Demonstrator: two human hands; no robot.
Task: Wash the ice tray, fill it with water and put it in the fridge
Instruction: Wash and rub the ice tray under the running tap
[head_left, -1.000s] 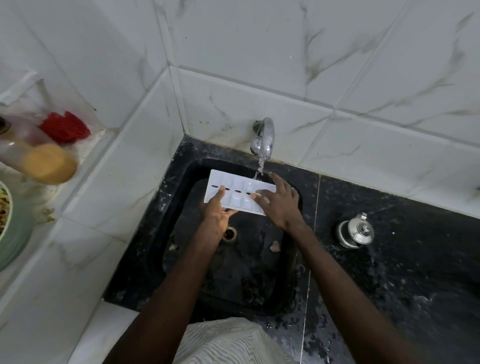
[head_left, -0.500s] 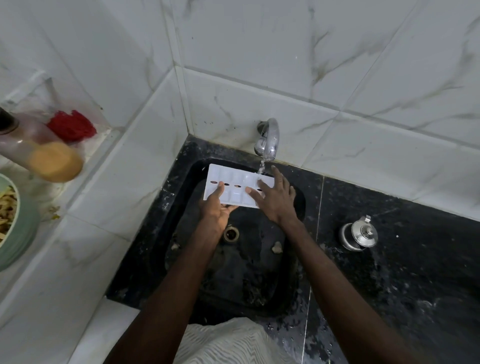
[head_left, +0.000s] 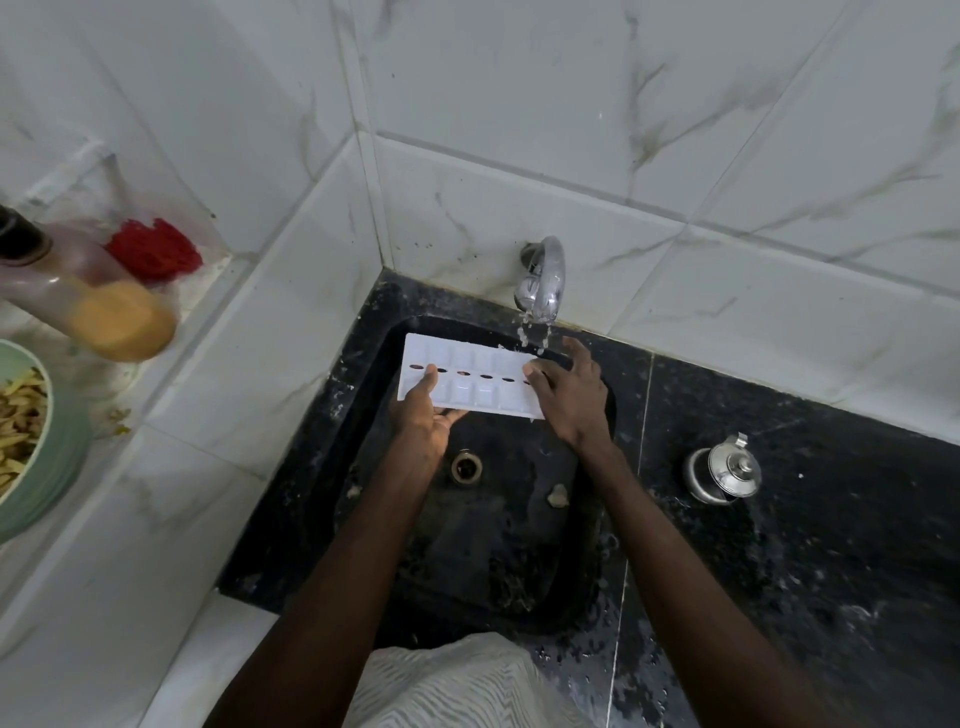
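1. White veined wall tiles behind, black stone tabletop (head_left: 805, 519) below, black sink (head_left: 363, 415) sunk into its back left corner
2. Over the far half of the sink: white ice tray (head_left: 478, 389), compartmented face towards the camera, held clear of the basin floor and beyond the drain (head_left: 466, 466)
3. Long axis set left to right, roughly along the sink's back edge, right end a shade nearer the front
4. Left hand (head_left: 423, 426) grasping the tray's left end, thumb on top by the row of slots, fingers tucked beneath
5. Right hand (head_left: 571, 400) laid over the right end, fingers stretched rather than curled, thumb pressing the top face
6. Tap (head_left: 545, 280) on the back wall running, water (head_left: 532, 332) falling at the tray's far right corner, just beside the right fingertips
7. By judgement: rinsing in hand, filling and fridge not yet done
8. Coming move likely turning on that offset: most compartments lying left of the stream, so calling for a slide rightward along the long axis, right hand nearer the tap, left better placed to push
9. Elsewhere: lidded steel pot (head_left: 722, 470) on the tabletop right of the sink, well apart
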